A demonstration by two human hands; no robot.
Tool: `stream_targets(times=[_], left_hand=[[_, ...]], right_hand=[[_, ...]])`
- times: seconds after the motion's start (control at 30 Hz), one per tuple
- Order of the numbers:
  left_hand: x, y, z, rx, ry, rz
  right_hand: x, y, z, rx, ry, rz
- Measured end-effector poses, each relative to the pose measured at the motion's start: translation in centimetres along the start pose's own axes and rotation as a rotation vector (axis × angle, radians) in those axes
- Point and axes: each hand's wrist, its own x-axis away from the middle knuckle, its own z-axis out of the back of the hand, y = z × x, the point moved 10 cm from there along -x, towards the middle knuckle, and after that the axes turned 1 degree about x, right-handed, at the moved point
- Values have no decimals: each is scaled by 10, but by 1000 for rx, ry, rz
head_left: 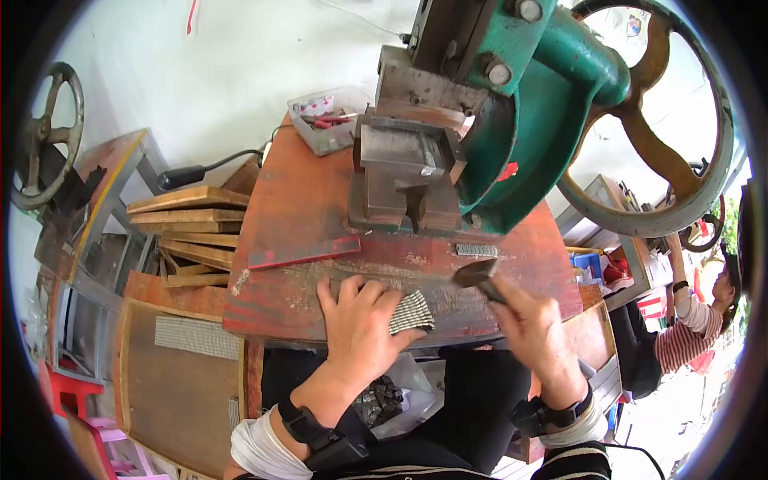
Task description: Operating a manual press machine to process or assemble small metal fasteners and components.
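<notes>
A small block of ribbed silver-grey metal pieces lies near the front edge of the worn reddish wooden table. My left hand rests on the tabletop and steadies the block between thumb and index finger, the other fingers reaching forward. The hand covers the block's left part. My right hand grips a hammer by its handle. The hammer's dark head is raised to the right of the block, apart from it. Beyond the hammer lies a short silver ribbed strip.
A green press with a large handwheel and steel die block stands behind. A red bar and plastic box share the table. Left are stacked wooden trays and a tray with ribbed strips. Another person is at right.
</notes>
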Motion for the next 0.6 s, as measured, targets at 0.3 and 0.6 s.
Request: stream_targets(times=[0.3, 0.6], left_hand=[[-7, 11, 0, -28, 37, 39], [-9, 5, -2, -18, 15, -17]], right_hand=[[10, 145, 3, 335, 212, -208], [-11, -29, -47, -263, 35, 455]])
